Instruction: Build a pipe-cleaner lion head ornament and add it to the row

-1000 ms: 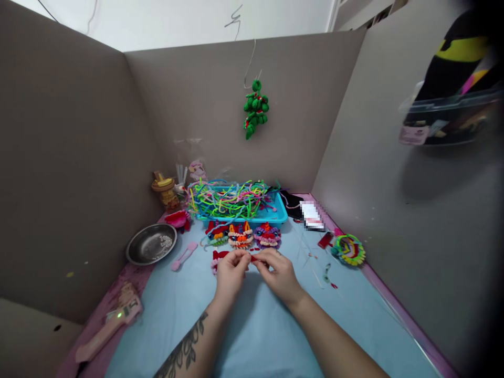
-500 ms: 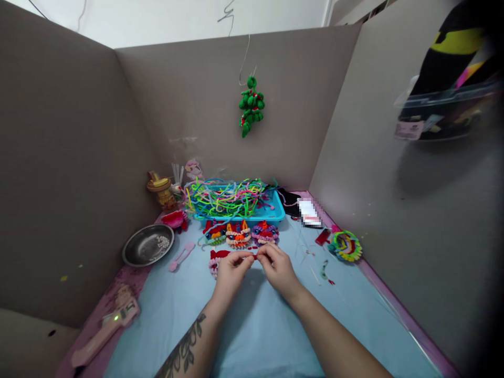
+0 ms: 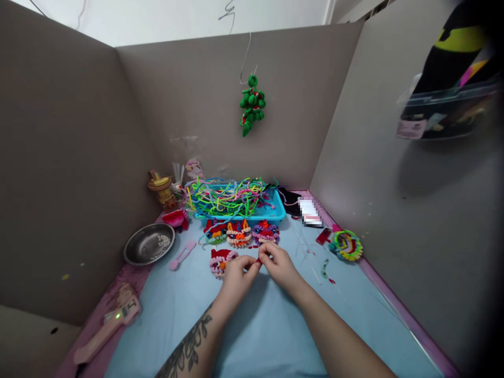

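Left hand: I have the left hand (image 3: 239,274) with thumb and forefinger brought together, pinching one end of a small red piece (image 3: 259,261); the forearm behind it bears a dark leaf tattoo.
Right hand: I see the right hand (image 3: 280,265) just beside it, fingers curled in, thumb and forefinger nipping the same piece from the other side.
Red piece: it sits between the two sets of fingertips, raised over the blue cloth (image 3: 260,341); from my distance the fingers hide most of its shape.
Pink face: a pink-and-red fuzzy face (image 3: 218,262) lies just beyond the left hand's knuckles, partly covered by them.
Row of faces: farther off from both hands I make out a green-edged face (image 3: 215,236), an orange face (image 3: 238,234) and a purple face (image 3: 266,231), side by side.
Blue tray: behind that row, the tray (image 3: 279,214) is heaped with colored fuzzy stems (image 3: 224,199).
Left of the left hand: a pink double-ended piece (image 3: 182,256), then a metal bowl (image 3: 134,254) holding small white bits.
Right of the right hand: a ring of yellow and green loops (image 3: 348,245), well apart.
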The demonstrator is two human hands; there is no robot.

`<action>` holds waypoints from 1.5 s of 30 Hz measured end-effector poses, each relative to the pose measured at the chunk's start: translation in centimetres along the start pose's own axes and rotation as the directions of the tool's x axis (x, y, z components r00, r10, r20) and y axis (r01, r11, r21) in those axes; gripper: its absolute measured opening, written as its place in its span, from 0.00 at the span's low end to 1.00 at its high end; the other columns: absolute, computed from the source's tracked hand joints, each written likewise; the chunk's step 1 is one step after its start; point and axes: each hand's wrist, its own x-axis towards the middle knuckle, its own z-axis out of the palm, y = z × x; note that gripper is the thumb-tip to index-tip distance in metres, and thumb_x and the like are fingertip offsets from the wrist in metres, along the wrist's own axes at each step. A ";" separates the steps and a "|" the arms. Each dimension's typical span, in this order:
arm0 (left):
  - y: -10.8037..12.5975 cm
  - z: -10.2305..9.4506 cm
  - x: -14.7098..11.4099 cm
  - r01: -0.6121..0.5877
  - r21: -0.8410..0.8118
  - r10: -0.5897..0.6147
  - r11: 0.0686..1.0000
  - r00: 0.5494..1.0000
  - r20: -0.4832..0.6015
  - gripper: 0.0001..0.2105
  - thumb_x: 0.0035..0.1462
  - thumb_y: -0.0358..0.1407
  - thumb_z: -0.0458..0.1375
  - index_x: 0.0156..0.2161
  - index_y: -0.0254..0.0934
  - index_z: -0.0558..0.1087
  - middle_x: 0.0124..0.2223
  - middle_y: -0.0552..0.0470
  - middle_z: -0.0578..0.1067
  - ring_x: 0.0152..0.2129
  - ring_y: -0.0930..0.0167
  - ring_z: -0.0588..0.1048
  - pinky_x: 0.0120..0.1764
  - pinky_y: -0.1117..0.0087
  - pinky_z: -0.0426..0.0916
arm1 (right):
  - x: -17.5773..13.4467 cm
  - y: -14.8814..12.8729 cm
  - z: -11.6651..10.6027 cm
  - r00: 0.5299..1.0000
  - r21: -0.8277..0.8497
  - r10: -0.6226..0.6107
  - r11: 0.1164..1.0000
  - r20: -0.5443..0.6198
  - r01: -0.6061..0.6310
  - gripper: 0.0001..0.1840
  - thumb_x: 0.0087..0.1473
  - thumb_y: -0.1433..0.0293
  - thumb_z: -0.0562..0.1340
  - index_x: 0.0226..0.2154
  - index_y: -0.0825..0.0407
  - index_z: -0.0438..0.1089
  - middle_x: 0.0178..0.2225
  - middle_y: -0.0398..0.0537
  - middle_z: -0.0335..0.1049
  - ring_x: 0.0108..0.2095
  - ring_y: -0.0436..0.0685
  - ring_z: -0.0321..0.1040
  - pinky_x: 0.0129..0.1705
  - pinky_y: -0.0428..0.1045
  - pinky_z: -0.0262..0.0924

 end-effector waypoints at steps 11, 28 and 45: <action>0.2 -0.5 0.4 0.223 -0.388 -0.233 0.894 0.972 0.022 0.14 0.48 0.44 0.57 0.25 0.32 0.70 0.16 0.60 0.60 0.12 0.79 0.55 0.17 0.77 0.50 | 0.0 1.0 0.6 0.959 0.565 0.273 0.781 0.075 -0.266 0.13 0.46 0.62 0.62 0.32 0.55 0.70 0.18 0.38 0.59 0.15 0.44 0.49 0.16 0.42 0.42; 0.4 -0.4 0.3 0.315 -0.367 -0.229 0.875 0.939 0.258 0.19 0.48 0.47 0.55 0.31 0.30 0.75 0.22 0.52 0.70 0.15 0.77 0.63 0.18 0.77 0.55 | 0.1 0.4 0.2 0.903 0.471 0.420 0.780 0.093 -0.412 0.13 0.42 0.63 0.63 0.18 0.55 0.65 0.14 0.39 0.63 0.12 0.43 0.44 0.15 0.43 0.37; 0.3 0.8 0.0 0.160 -0.199 -0.164 0.967 0.986 -0.007 0.11 0.46 0.38 0.54 0.18 0.34 0.67 0.17 0.57 0.63 0.17 0.76 0.59 0.21 0.75 0.52 | -0.8 -1.0 1.4 0.976 0.029 0.052 0.998 -0.214 -0.047 0.08 0.48 0.73 0.56 0.19 0.53 0.64 0.22 0.43 0.62 0.26 0.52 0.60 0.28 0.45 0.54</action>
